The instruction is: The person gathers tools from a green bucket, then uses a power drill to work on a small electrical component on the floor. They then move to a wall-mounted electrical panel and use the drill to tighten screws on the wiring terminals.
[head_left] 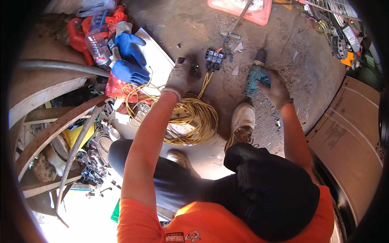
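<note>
My right hand, in a worn work glove, is wrapped round a teal cordless drill on the ground at the right. The drill's dark chuck and thin bit point away from me. My left hand, also gloved, is closed with the fingers curled beside a small dark thing with shiny specks; I cannot make out what it is. Between my hands lies a black terminal block with metal clamps. Yellow wires enter its near side, and a cable with thin coloured wires reaches its far side.
A coil of yellow wire lies near my left shoe. Blue gloves and a plastic bottle lie at the far left. A cardboard box stands right, a pink tray at the back. Metal scraps dot the floor.
</note>
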A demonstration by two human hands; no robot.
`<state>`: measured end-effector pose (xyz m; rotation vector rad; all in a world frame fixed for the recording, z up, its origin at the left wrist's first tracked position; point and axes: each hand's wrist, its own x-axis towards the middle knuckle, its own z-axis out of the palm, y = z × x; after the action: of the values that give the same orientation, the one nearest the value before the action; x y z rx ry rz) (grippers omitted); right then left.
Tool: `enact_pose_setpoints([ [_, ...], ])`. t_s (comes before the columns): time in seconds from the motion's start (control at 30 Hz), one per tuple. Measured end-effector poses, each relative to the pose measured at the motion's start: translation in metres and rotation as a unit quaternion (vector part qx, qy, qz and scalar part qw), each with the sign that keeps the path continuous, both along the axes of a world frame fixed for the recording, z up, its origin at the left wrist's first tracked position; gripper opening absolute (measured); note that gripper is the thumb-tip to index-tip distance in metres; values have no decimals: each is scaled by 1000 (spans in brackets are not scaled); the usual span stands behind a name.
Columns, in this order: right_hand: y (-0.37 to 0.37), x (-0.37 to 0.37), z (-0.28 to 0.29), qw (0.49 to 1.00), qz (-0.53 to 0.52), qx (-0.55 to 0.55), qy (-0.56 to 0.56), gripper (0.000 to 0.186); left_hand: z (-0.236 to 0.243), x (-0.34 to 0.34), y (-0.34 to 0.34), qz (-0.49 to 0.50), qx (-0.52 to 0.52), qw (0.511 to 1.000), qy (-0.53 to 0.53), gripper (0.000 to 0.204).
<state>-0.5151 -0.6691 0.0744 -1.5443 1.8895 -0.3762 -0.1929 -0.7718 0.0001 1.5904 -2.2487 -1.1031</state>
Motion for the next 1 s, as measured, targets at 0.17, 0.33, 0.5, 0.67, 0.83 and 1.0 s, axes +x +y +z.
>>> enact_pose_setpoints([
  [0.17, -13, 18, -5, 997, 0, -74, 26, 44, -5, -10, 10, 18, -68, 997, -1, 38],
  [0.33, -44, 46, -15, 998, -1, -37, -52, 38, -1, -18, 7, 11, -66, 998, 18, 30],
  [0.5, -84, 75, -14, 983, 134, -117, 35, 40, 2, -26, -1, 25, -61, 997, -26, 28],
  [0.67, -132, 81, -33, 934, 331, -56, 120, 43, -16, -14, -7, 43, -85, 995, -6, 27],
  [0.83, -137, 74, -27, 931, 325, -31, 163, 43, -9, 8, 7, 320, 394, 601, 618, 24],
  [1.0, -126, 84, -18, 920, 318, 16, 226, 45, -14, 21, 9, 163, 494, 305, 798, 30],
])
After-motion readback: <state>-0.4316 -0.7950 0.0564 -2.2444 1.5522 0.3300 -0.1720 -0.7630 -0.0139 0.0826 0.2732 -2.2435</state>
